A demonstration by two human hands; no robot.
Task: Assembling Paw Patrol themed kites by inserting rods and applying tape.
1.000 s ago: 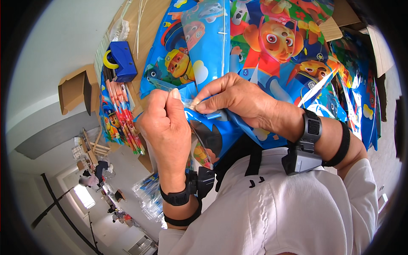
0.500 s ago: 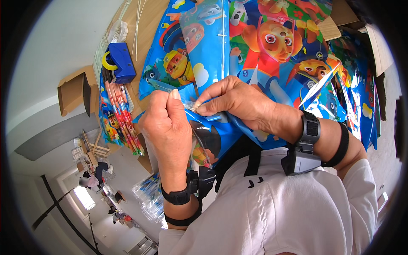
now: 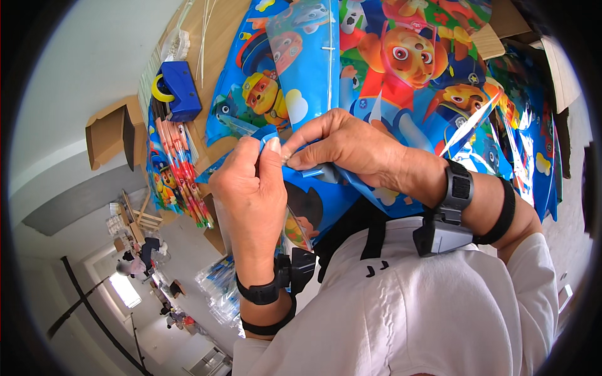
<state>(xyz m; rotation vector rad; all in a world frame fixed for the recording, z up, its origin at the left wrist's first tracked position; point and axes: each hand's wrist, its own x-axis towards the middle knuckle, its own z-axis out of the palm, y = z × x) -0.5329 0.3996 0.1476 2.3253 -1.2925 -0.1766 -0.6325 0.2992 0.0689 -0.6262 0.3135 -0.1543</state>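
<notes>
A shiny plastic sheet [image 3: 266, 100], blue with colourful cartoon dogs, spreads over the table and hangs toward my lap. My left hand [image 3: 249, 188] is closed, its thumb and bent forefinger pinching a folded blue edge of the sheet. Close beside it, my right hand [image 3: 351, 150] is closed too, thumb and forefinger pressed on another bit of the blue edge. Something small and clear shows at the right fingertips, too small to name. Both hands nearly touch. Black straps with devices are on both forearms.
A blue tape dispenser [image 3: 182, 91] with a yellow ring stands at the table's left. Below it lie red printed packets [image 3: 182, 169] in clear wrap. An open cardboard box [image 3: 113, 135] is further left. More clear packets [image 3: 219, 288] lie lower down. Far left, a person [image 3: 141, 260] appears small.
A blue fold has come up between my left thumb and forefinger, where a clear strip showed before. My left hand has shifted slightly down and right; the right hand has barely moved.
</notes>
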